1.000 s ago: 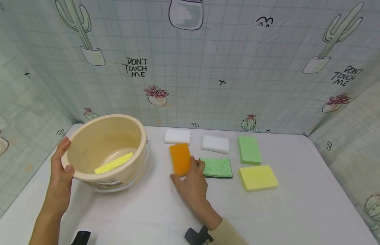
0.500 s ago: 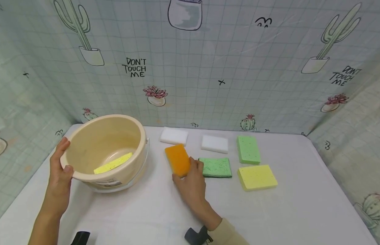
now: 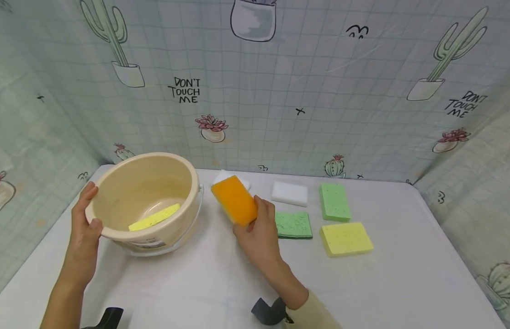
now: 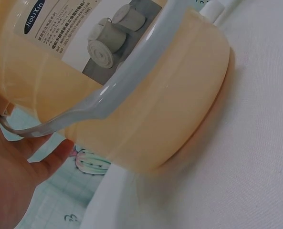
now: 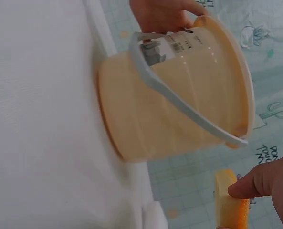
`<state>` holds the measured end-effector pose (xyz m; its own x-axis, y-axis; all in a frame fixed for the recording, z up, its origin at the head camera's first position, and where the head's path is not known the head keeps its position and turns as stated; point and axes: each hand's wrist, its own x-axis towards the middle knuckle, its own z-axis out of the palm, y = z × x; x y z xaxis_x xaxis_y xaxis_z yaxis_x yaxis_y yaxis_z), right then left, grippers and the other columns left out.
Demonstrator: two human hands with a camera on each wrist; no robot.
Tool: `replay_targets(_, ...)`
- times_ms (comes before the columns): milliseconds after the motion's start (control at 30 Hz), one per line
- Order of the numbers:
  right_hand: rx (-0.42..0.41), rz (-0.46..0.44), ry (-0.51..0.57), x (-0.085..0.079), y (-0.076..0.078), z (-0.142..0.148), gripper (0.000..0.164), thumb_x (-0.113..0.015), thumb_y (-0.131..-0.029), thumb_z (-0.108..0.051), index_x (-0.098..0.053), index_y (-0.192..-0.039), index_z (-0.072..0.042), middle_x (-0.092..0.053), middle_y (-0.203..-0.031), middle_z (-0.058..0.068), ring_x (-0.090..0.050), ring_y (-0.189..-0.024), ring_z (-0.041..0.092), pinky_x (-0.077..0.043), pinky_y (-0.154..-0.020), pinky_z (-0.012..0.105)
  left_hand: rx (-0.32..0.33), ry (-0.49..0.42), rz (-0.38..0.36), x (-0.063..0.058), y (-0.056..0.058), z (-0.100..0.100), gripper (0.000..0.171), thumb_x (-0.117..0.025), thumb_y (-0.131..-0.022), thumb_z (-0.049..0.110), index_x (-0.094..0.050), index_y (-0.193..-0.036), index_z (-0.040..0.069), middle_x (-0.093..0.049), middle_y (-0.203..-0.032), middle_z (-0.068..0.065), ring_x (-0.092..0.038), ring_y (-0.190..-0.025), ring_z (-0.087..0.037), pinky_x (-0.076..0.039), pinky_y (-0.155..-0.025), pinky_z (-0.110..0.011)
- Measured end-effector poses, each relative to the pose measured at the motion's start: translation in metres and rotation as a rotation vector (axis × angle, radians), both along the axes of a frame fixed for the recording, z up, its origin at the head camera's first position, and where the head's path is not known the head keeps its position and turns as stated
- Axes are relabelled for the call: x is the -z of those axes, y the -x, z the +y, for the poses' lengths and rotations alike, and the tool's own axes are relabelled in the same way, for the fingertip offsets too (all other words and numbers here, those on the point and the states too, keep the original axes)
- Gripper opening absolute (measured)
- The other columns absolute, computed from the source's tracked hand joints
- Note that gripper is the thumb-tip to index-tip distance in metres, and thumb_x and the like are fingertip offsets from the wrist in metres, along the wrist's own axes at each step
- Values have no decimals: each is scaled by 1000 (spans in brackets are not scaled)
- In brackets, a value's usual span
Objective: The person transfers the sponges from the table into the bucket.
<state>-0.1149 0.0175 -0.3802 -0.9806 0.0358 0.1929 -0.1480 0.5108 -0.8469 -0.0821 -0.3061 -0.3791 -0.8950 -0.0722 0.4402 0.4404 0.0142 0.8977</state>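
Observation:
My left hand (image 3: 84,233) grips the left rim of a cream plastic bucket (image 3: 188,214), thumb outside the near edge. The bucket tilts toward me, and a yellow sponge (image 3: 154,218) lies inside. Its grey handle (image 4: 136,71) hangs down across the labelled side in the left wrist view. Right of the bucket, my right hand (image 3: 261,237) pinches an orange sponge (image 3: 234,199) by its lower right end. Seen from the right wrist, that sponge has a pale yellow layer (image 5: 223,202) behind the orange, held above the table. It partly covers a white sponge (image 3: 223,175) at the back.
On the white table (image 3: 382,292) lie another white sponge (image 3: 289,193), a dark-edged green sponge (image 3: 295,225), a light green sponge (image 3: 335,202) and a yellow sponge (image 3: 346,239). A printed cactus curtain (image 3: 255,91) closes off the back and sides.
My right hand has lifted the orange sponge off the table and brought it slightly left toward the bucket. The back-left white sponge has shifted a little left. My left hand keeps its hold.

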Motion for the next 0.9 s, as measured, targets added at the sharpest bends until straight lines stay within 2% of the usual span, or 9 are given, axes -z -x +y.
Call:
replay_targets(167,-41,25,33,-19,5,4,71,-66,-78,-6,-36,-142,1,-36,-137,10,-51,-78,25,-44,-64,26,-5,11,-3,1,0,0,56,-46,-99,19,-22,-150,14,2,-158,-1,-1,-144,-19,-19,-107,-14)
replay_targets(333,-89,75,32,-31,9,5,71,-65,-77,-3,-36,-141,0,-35,-137,9,-51,-80,25,-44,-67,27,-6,24,3,1,-1,0,55,-44,-100,18,-22,-150,13,2,-158,-2,-1,-144,-19,-19,-107,-14)
replay_targets(567,-187,155,42,-46,15,-4,70,-64,-75,-2,-39,-140,-1,-36,-136,7,-48,-82,15,-47,-70,29,-7,16,11,2,-2,-1,56,-44,-99,18,-22,-150,13,2,-158,-2,-2,-144,-20,-19,-107,-15)
replay_targets(767,-272,146,56,-54,20,-14,69,-64,-76,-4,-38,-139,-3,-35,-136,7,-48,-88,15,-50,-76,34,-8,7,6,2,-2,0,57,-46,-99,19,-22,-150,13,2,-158,-2,-2,-143,-20,-19,-107,-15)
replay_targets(900,-323,143,44,-60,24,-21,68,-66,-77,-5,-39,-140,-4,-35,-137,7,-48,-88,16,-50,-77,33,-13,10,2,1,-2,1,57,-47,-99,20,-23,-150,13,2,-158,-1,-1,-143,-20,-20,-107,-15)
